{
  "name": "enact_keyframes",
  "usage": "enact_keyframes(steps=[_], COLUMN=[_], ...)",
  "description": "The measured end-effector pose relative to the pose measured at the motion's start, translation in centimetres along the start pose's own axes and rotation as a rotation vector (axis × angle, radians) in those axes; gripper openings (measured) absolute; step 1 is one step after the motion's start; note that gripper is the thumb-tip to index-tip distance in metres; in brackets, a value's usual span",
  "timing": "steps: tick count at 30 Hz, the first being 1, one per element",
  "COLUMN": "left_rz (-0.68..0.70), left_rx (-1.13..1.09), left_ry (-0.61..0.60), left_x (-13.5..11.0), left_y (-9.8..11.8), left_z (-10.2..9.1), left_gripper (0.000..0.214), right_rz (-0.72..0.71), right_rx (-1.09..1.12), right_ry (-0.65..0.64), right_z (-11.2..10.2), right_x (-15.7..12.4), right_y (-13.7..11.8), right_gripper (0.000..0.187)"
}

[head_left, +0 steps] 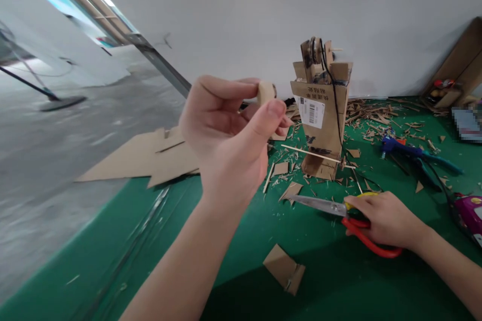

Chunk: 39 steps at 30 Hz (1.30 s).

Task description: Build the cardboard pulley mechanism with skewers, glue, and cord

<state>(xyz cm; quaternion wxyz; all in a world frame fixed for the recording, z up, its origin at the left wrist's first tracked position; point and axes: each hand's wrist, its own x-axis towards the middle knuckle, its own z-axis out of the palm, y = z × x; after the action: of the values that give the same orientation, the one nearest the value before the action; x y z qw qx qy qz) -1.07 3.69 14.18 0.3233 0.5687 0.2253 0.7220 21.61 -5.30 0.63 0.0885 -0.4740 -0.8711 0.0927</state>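
Note:
Raised in the middle of the view, my left hand (229, 130) pinches a small pale cardboard piece (266, 93) between thumb and fingers. Its far side is dark and mostly hidden. Low at the right, my right hand (387, 218) is closed around red-handled scissors (324, 205), blades pointing left just above the green table. A yellow handle (363, 198) with a thin metal shaft shows beside that hand. Behind stands an upright cardboard box structure (326, 120), with a round wheel-like part (315, 52) and a black cord on top. A thin wooden stick (311, 152) crosses its lower front.
Cardboard scraps (282, 266) and shavings litter the green table (241, 261). Flat cardboard sheets (131, 158) lie at the left edge. To the right are a blue tool (404, 150) with teal handles and a purple object (469, 215). A white wall (233, 20) rises behind.

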Motion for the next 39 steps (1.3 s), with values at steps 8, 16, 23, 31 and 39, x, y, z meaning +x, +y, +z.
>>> enact_keyframes(steps=[8,16,23,31,39], left_rz=[-0.359,-0.915,-0.848,-0.64,-0.585], left_rx=[0.058,-0.215,-0.087,0.102,0.217], left_ry=[-0.269,-0.275,-0.368,-0.44,-0.531], left_x=[-1.6,-2.9,-4.1,-4.1,-4.4], left_y=[-0.9,-2.8,-3.4,-3.3,-3.4], left_z=[1.2,1.8,2.3,2.5,2.3], left_gripper=[0.022,0.02,0.015,0.022,0.023], right_rz=[0.146,0.294,0.38,0.689,0.697], right_rx=[-0.111,-0.248,-0.13,-0.13,-0.124], right_ry=[-0.169,0.005,-0.025,-0.04,-0.035], right_z=[-1.6,-1.8,-1.0,-0.9,-1.0], right_x=[1.4,2.9,2.9,3.7,4.0], right_y=[-3.2,0.8,2.3,4.1,3.4], right_gripper=[0.062,0.04,0.026,0.029,0.023])
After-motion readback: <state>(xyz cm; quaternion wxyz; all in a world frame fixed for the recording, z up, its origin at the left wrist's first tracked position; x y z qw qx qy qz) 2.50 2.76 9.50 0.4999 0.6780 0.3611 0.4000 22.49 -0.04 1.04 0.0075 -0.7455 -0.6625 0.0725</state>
